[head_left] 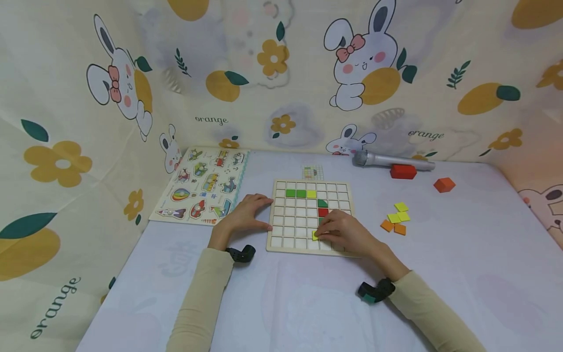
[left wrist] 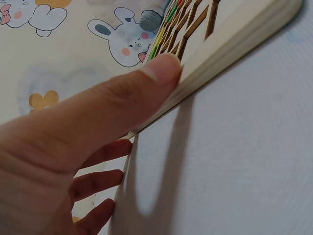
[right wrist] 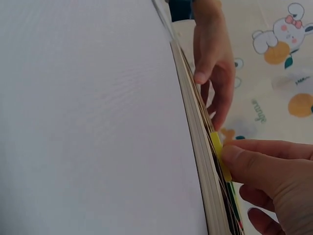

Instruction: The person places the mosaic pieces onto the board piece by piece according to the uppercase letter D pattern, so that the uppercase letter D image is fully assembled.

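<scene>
Mid-placement: right hand [head_left: 347,232] pinching a yellow tile [head_left: 315,235] over the grid board [head_left: 281,244], left hand [head_left: 246,215] lying flat against the board's edge. Next, probably: seating it squarely in the cell beneath the fingertips.

A pale lilac table [head_left: 462,274] is hemmed in on the left, far and right sides by a cream cloth backdrop [head_left: 281,73]. The cloth is printed with white rabbits wearing pink bows, yellow oranges with dark green leaves, yellow flowers and the word "orange". The light is soft and even, with faint shadows.
</scene>
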A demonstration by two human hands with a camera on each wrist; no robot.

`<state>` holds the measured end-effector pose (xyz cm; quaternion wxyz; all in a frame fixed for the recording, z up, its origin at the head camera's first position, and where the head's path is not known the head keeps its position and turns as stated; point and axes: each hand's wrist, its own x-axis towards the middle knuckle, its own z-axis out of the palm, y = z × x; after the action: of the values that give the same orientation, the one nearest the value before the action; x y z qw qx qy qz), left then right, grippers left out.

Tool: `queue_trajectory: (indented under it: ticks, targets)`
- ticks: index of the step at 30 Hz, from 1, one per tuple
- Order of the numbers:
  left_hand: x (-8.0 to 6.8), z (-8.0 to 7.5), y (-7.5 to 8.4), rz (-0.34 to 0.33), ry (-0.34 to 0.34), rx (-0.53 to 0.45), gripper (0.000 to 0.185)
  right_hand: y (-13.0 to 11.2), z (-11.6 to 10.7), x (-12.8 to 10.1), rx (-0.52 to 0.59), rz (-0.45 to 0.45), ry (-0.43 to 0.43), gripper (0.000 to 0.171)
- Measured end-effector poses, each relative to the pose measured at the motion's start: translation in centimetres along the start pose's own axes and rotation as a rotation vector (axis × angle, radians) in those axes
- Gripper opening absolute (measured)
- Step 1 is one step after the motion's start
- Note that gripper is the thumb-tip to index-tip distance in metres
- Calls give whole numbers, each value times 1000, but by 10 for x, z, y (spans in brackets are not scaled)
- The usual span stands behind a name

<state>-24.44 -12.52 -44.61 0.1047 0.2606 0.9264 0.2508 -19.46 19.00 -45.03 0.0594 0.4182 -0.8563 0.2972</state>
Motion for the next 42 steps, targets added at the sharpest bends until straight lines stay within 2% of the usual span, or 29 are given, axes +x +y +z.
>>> queue_trajectory:
  ticks: [8,17,29,38,42]
  targets:
    - [0,-1,2,-9,-4,-11,78,0,6,7,-45,-40,43,13]
    - [0,-1,3,2,-2,-1,78,-2,8,10,-82,-17,42,14]
    - [-1,-1,4,1,-1,-5,78,-1,-6,0,-63,164,12,18]
    - [0,-1,2,2,-4,-3,78,12,-30,-28,-117,274,51,20]
    - [0,-1,2,-1,-4,-3,78,21,-42,-45,-152,280,90,22]
